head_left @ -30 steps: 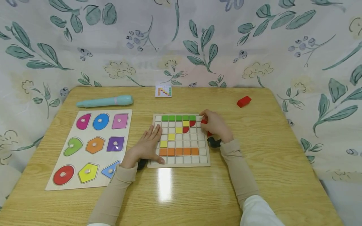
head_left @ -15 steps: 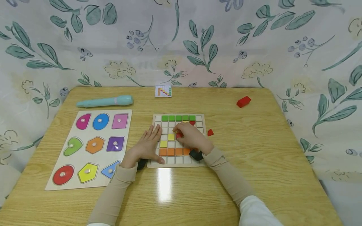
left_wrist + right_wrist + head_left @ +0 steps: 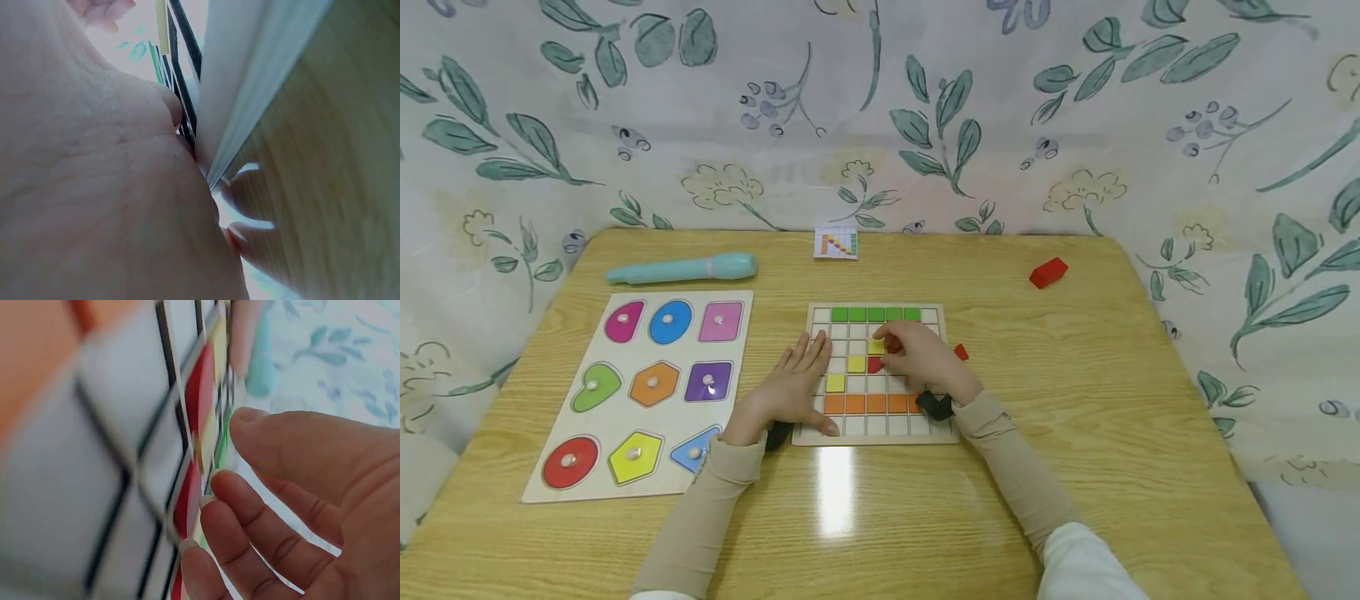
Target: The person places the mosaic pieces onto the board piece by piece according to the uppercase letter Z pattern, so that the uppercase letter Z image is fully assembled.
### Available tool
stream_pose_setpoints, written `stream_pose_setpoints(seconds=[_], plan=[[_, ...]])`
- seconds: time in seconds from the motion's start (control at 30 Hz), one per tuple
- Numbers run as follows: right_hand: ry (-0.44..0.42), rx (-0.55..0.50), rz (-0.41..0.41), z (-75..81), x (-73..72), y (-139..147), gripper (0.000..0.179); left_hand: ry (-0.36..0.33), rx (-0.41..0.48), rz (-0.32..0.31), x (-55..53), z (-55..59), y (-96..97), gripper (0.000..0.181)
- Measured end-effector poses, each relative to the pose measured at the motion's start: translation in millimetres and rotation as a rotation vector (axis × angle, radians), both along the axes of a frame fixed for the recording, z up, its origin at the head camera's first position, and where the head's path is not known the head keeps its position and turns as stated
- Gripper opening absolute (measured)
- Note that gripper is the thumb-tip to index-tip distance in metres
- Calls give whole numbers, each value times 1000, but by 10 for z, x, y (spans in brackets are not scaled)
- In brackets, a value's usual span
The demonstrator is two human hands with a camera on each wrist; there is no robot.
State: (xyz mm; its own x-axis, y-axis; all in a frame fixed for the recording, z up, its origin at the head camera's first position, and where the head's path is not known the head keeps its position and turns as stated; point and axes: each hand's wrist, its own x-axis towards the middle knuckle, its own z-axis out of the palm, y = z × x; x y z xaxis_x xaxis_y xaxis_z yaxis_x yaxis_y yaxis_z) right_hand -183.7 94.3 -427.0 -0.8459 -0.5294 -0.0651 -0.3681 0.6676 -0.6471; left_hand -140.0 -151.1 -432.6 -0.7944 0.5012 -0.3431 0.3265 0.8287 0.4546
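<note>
My left hand (image 3: 786, 387) lies spread over the left edge of a white gridded pattern board (image 3: 855, 427). Over the middle of that board is my right hand (image 3: 921, 358), its fingertips close to a red quarter-circle tile (image 3: 874, 365) beside a yellow square tile (image 3: 857, 364). The right wrist view shows thumb and fingers (image 3: 250, 519) loosely bent, nothing seen between them, near red tiles (image 3: 200, 387). Green tiles (image 3: 876, 314) line the top row, orange tiles (image 3: 854, 404) a lower one. Other tiles are partly hidden under the right hand. A loose red tile (image 3: 961, 352) lies beside the board.
A knobbed shape puzzle (image 3: 640, 354) lies to the left, with a teal microphone-shaped stick (image 3: 681, 267) behind it. A small pattern card (image 3: 836, 242) is at the table's back edge. Toward the back right lies a red block (image 3: 1048, 272).
My right hand moved left from the board's right edge with a red tile, which now lies beside a yellow square. The fingers have come off it, slightly up and right. The left hand stays put.
</note>
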Motion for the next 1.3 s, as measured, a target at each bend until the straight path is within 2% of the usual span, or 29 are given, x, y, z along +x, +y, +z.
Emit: stream_pose_setpoints(seconds=[0.2, 0.33, 0.53, 0.87, 1.3], plan=[[-45, -35, -107, 11, -69, 421, 33, -8, 8, -7, 1, -13, 7, 136], [-60, -28, -170, 3, -65, 738, 40, -15, -9, -4, 6, -8, 8, 136], [-69, 4, -183, -24, 9, 1027, 51, -11, 2, -2, 5, 16, 7, 136], [-34, 33, -173, -82, 36, 943, 42, -4, 4, 4, 13, 29, 12, 136], [30, -8, -162, -117, 57, 832, 47, -10, 2, 11, 5, 17, 15, 137]])
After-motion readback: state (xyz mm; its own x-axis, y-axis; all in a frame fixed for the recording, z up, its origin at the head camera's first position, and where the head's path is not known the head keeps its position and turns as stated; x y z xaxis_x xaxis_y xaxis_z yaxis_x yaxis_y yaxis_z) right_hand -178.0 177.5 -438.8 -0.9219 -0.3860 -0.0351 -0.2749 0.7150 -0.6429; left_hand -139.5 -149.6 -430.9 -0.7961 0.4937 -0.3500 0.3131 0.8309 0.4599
